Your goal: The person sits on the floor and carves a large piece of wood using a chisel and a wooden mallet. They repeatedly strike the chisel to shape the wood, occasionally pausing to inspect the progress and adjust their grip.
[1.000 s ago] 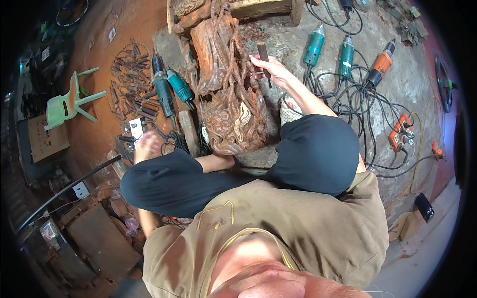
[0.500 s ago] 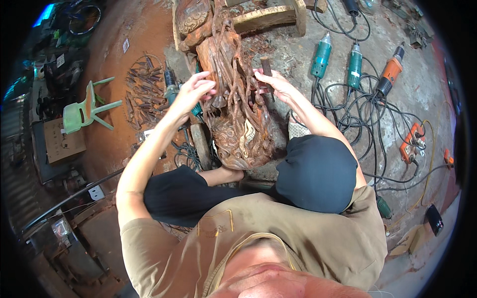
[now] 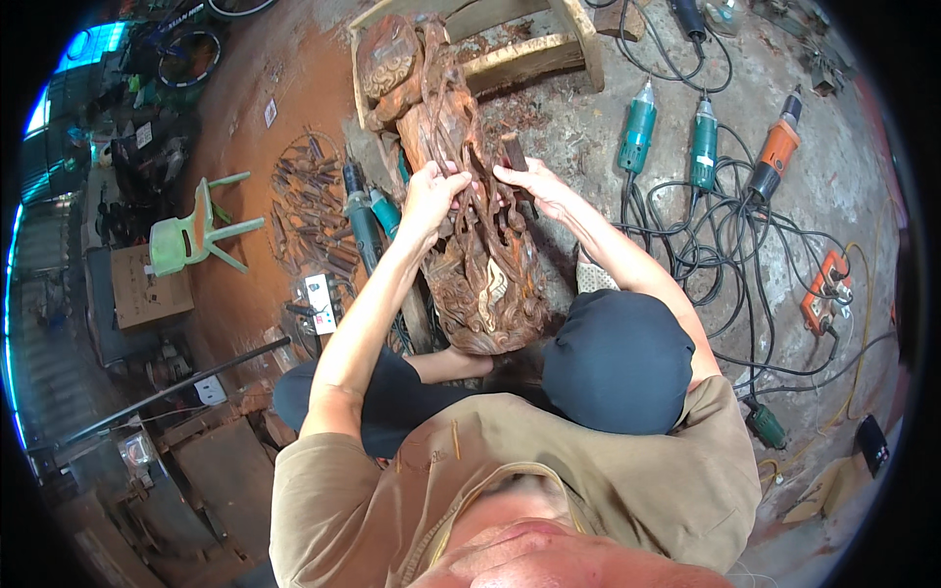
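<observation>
A reddish-brown wood carving point(image 3: 453, 279) with long twisted strands and curled relief stretches away in front of me, its near end by my bare foot. My left hand point(image 3: 434, 198) lies on the middle of the carving, thumb and fingers pinched together over the strands. Whatever is between those fingertips is hidden. My right hand point(image 3: 535, 187) is closed around a short dark wooden stick point(image 3: 514, 152) at the carving's right side. Its thumb and forefinger reach to the strands. The stick's lower end is covered by the hand.
Many carving bits point(image 3: 312, 211) lie piled left of the carving, beside a teal power tool point(image 3: 363, 230). A wooden frame point(image 3: 520, 61) stands beyond. Two teal grinders point(image 3: 637, 132), an orange grinder point(image 3: 774, 152), tangled cables and an orange power strip point(image 3: 823, 294) lie right. A green chair point(image 3: 186, 240) lies tipped left.
My left hand has moved right, from the carving's edge onto its strands, and its fingers have closed. My right hand has come slightly inward with the stick. The whole view has shifted a little.
</observation>
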A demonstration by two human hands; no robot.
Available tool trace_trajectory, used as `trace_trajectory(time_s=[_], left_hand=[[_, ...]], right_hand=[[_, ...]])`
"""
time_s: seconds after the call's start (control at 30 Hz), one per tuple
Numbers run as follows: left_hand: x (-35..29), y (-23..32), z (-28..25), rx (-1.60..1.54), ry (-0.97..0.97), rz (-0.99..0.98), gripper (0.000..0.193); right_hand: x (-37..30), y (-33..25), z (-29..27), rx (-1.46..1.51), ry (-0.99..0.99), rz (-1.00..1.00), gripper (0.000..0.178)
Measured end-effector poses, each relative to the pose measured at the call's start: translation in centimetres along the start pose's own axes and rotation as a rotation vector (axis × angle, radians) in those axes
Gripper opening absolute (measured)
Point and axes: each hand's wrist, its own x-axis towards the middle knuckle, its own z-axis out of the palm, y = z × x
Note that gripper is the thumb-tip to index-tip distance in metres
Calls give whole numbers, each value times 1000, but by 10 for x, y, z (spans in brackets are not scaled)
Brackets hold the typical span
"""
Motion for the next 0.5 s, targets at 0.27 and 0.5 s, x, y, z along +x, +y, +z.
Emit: trace_trajectory(time_s=[0.27, 0.5], left_hand=[[-5, -2, 4, -82, 39, 43, 15], [-16, 3, 7, -120, 29, -5, 20]], right_hand=[[-3, -2, 6, 12, 41, -25, 25], [-25, -9, 17, 76, 105, -101, 24]])
